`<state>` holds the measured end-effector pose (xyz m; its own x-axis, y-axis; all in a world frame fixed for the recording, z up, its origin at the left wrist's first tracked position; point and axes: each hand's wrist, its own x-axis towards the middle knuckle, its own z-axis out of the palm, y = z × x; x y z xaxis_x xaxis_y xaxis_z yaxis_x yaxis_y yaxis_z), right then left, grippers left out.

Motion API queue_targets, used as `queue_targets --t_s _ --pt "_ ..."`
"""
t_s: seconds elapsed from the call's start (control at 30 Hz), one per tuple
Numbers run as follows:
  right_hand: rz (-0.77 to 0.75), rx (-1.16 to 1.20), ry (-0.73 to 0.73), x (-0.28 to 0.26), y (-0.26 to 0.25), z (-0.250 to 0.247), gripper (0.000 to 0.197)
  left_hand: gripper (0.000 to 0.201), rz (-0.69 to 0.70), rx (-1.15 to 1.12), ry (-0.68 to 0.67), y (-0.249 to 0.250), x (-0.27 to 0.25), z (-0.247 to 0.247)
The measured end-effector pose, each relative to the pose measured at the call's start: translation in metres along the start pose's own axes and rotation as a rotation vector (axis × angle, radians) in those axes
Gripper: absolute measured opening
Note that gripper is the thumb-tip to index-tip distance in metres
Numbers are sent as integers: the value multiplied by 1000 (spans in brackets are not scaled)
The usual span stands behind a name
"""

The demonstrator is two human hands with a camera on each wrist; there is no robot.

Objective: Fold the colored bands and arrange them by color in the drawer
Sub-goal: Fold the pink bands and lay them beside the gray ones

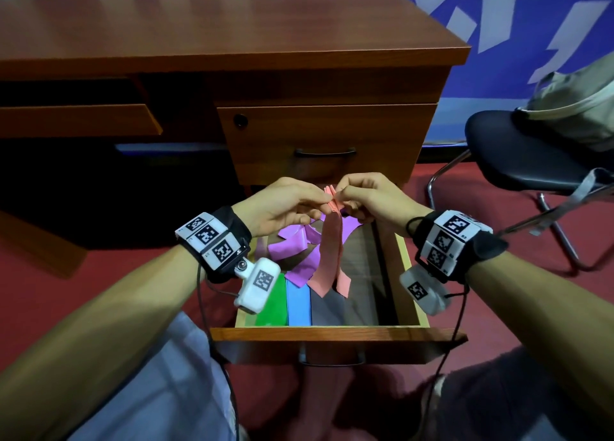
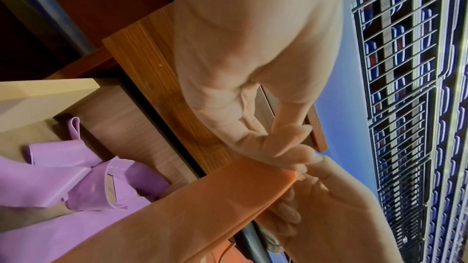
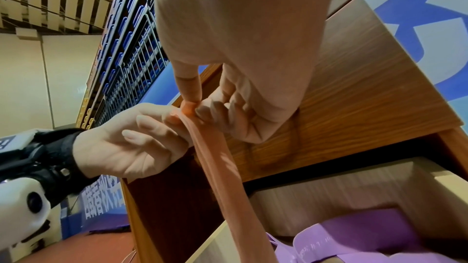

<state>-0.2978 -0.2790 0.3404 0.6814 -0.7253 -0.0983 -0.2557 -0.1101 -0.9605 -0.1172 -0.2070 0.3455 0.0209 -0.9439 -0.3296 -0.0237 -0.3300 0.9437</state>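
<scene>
A salmon-pink band (image 1: 330, 258) hangs from both hands over the open drawer (image 1: 335, 335). My left hand (image 1: 285, 205) and right hand (image 1: 372, 196) pinch its gathered top end together, fingertips touching. The band (image 2: 202, 203) runs from that pinch, and in the right wrist view it (image 3: 222, 167) drops toward the drawer. Loose purple bands (image 1: 292, 246) lie tangled at the drawer's back, seen also as purple bands (image 2: 76, 183) and purple bands (image 3: 354, 241). A folded green band (image 1: 274, 304) and a folded blue band (image 1: 299, 303) lie side by side at the front left.
The wooden desk (image 1: 232, 29) stands behind, with a closed upper drawer (image 1: 325, 141) above the open one. A black chair (image 1: 518, 151) carrying a bag (image 1: 578, 105) stands at right. Red carpet (image 1: 458, 258) surrounds the drawer. The drawer's right half shows bare bottom (image 1: 362, 274).
</scene>
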Motion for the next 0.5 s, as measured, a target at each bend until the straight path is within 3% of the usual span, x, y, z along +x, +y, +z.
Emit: queue_targets --t_s 0.17,0.5 --pt "-15 -6 -54 -1 0 -6 14 9 -15 -31 -20 -3 -1 -2" --pt "-42 -16 -116 -4 3 -3 49 14 -37 -45 5 -3 -3 -1"
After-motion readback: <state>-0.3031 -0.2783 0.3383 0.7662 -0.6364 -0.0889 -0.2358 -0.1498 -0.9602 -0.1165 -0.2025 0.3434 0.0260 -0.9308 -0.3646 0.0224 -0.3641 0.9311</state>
